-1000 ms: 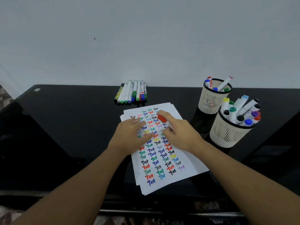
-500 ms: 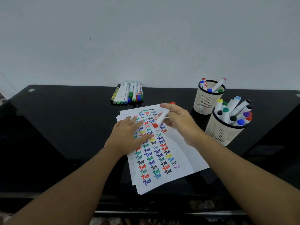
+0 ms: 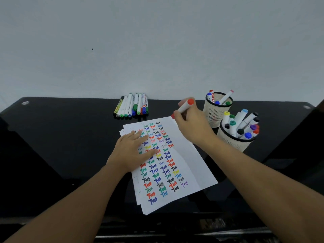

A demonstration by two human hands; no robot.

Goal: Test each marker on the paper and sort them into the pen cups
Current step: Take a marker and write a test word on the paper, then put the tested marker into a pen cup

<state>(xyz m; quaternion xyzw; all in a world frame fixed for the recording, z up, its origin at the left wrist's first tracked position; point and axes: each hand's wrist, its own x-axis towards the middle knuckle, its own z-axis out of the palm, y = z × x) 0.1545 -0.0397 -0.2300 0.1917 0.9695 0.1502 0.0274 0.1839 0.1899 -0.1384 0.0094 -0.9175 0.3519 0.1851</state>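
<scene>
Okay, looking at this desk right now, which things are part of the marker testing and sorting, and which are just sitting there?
Part of the job:
- red marker held in the right hand
- paper pressed flat by the left hand
- row of markers by the wall
- far pen cup
- near pen cup

Just there:
- black desk
- wall

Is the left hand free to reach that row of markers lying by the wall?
Probably yes. The left hand lies flat on the paper, holding nothing, and only bare black table lies between it and the row of markers.
</scene>
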